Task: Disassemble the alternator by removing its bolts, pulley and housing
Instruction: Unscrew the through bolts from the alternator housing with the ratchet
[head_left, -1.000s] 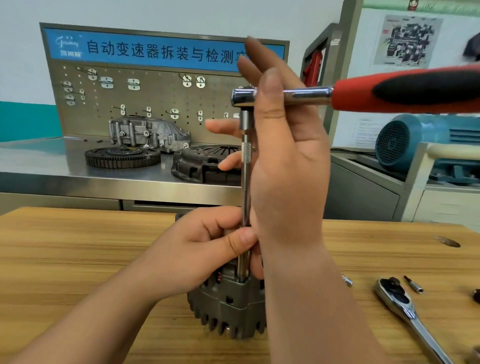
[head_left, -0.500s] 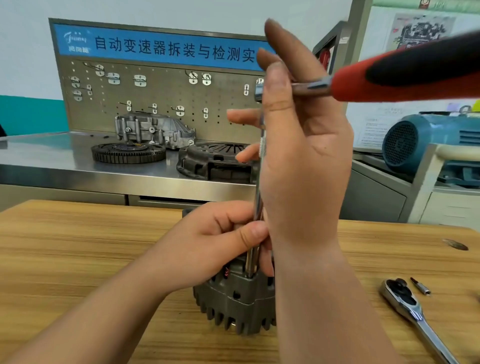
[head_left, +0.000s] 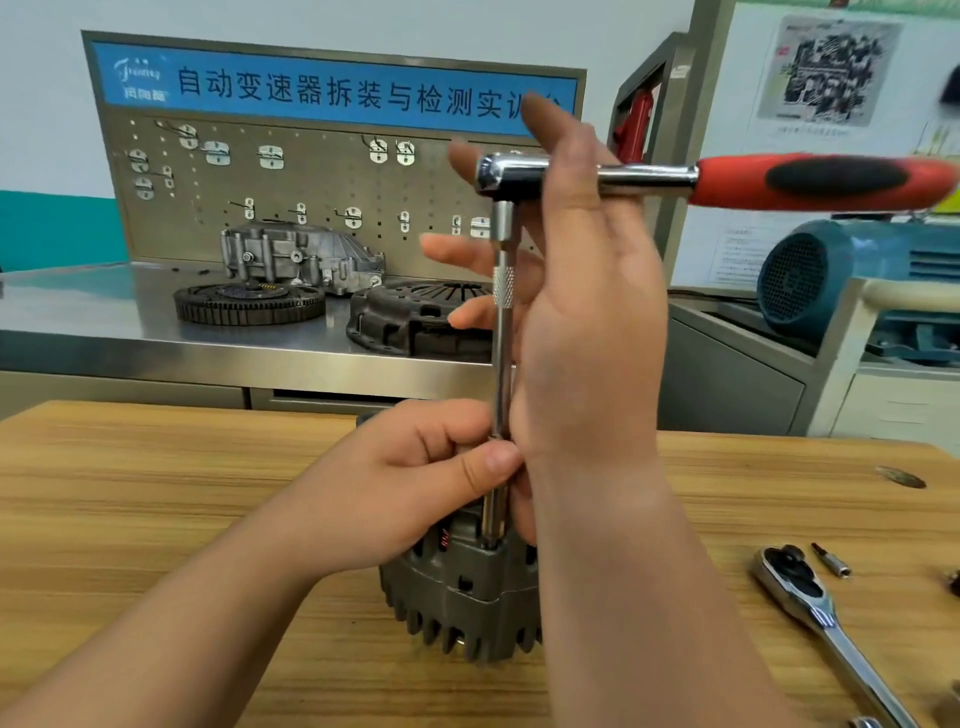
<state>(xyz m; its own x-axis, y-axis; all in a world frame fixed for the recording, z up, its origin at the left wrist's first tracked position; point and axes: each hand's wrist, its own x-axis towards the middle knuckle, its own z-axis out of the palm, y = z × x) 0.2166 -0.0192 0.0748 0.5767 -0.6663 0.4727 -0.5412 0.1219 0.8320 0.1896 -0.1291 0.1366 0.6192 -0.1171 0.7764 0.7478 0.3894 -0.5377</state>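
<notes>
**THROUGH-BOLT REMOVAL: KEEP EXT. BAR SQUARE TO BOLT**

The alternator (head_left: 457, 597) stands finned end down on the wooden table (head_left: 156, 493), near the front edge, between both forearms. The extension bar (head_left: 503, 364) runs vert. into the housing top. The bolt head and socket are hidden, so seating can't be confirmed by sight.

L/R hand state:
- Left hand (head_left: 415, 483): curled over the housing top, thumb and fingers pinching the bar's lower end as a guide.
- Right hand (head_left: 587, 322): fingers straight and spread alongside the bar. The shank of the red-grip handle (head_left: 831, 182) passes behind one finger. No firm grip is visible.

Procedure:
1. Keep the bar plumb, since tilt probably rounds the bolt.
2. Hold the housing down against torque.
3. Spin with light finger pressure only, as the bolt is probably loose.

A spare ratchet (head_left: 795, 582) and a small bit (head_left: 831, 561) lie to the right, well apart from the work.
</notes>
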